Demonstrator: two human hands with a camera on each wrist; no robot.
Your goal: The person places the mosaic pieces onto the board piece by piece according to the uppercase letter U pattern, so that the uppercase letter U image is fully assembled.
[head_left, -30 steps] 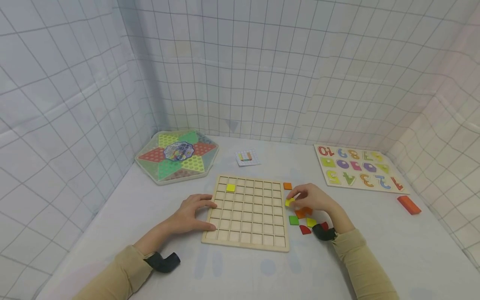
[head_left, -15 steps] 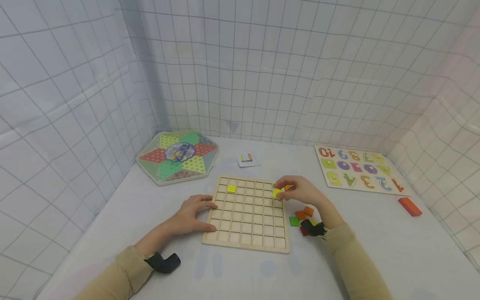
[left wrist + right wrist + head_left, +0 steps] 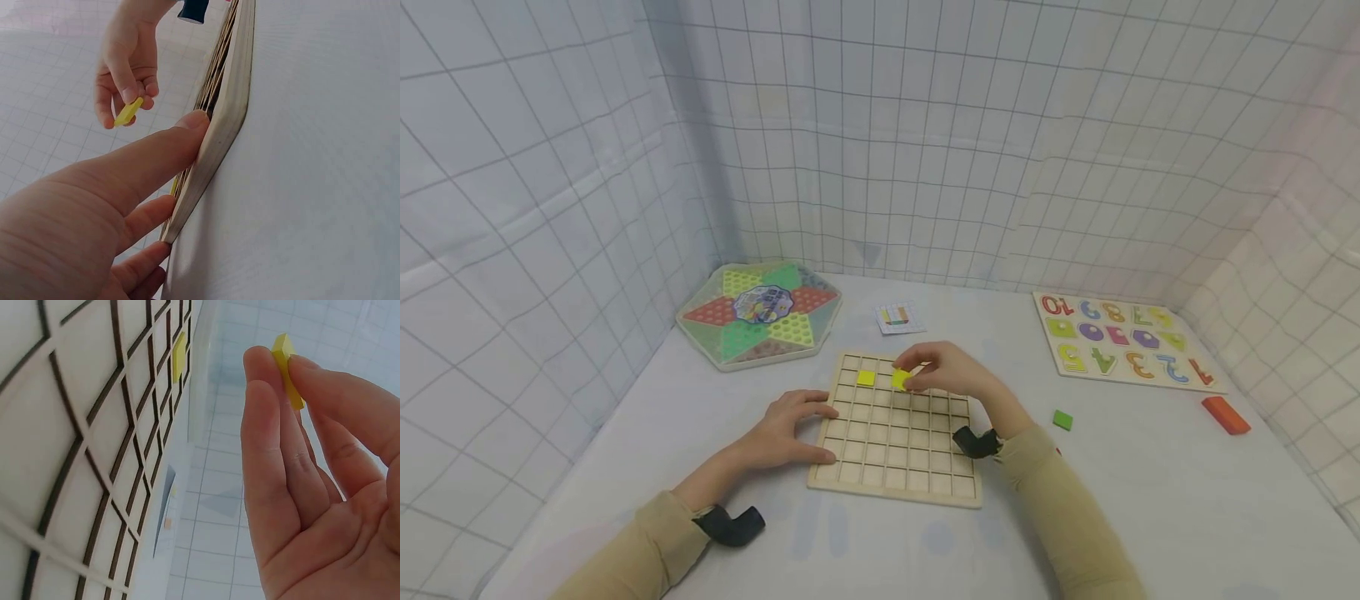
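Note:
A wooden grid board (image 3: 893, 495) lies on the white table. One yellow square tile (image 3: 866, 378) sits in its far row, toward the left. Over that same row, just right of this tile, my right hand (image 3: 951, 369) pinches a second yellow tile (image 3: 900, 381) between thumb and fingertips. The right wrist view shows the held tile (image 3: 287, 372) on edge, raised off the grid. My left hand (image 3: 786, 429) rests at the board's left edge with fingers spread, and its thumb (image 3: 194, 120) touches the rim.
A small pattern card (image 3: 900, 318) lies behind the board. A Chinese checkers board (image 3: 760, 315) stands back left, a number puzzle (image 3: 1131, 342) back right. Right of my forearm are a green tile (image 3: 1062, 419) and an orange-red block (image 3: 1226, 415). My right forearm hides other loose tiles.
My right hand has carried the yellow tile left from the loose pieces beside the board to above its far row. The left hand has stayed at the board's edge.

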